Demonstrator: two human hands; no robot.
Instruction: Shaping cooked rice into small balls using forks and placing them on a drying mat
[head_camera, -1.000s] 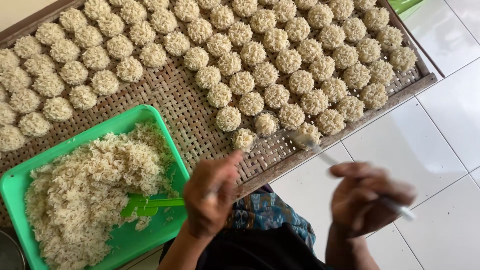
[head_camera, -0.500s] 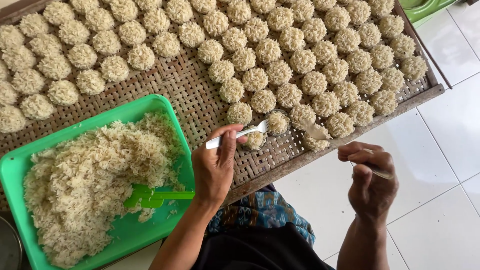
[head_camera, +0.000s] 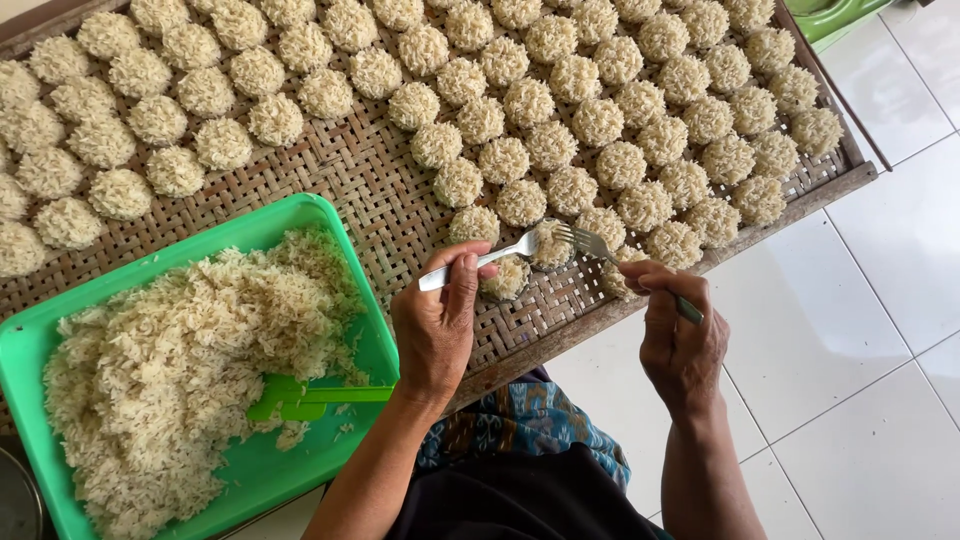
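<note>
My left hand (head_camera: 438, 322) grips a white plastic spoon (head_camera: 485, 258) whose bowl carries a lump of rice (head_camera: 549, 243). My right hand (head_camera: 678, 330) grips a metal fork (head_camera: 592, 243), its tines touching that lump from the right. Both utensils meet just above the woven bamboo tray (head_camera: 380, 210), near its front edge. Rows of round rice cakes (head_camera: 560, 120) cover the tray; one cake (head_camera: 503, 280) lies right under the spoon.
A green plastic tray (head_camera: 30, 345) heaped with loose cooked rice (head_camera: 180, 350) and a green scoop (head_camera: 300, 400) sits at the lower left. White floor tiles (head_camera: 880, 300) lie to the right. Another green container (head_camera: 835, 15) shows at the top right corner.
Both hands have moved up over the bamboo tray's front edge. The spoon with rice and the fork, apart before, now meet at the rice lump.
</note>
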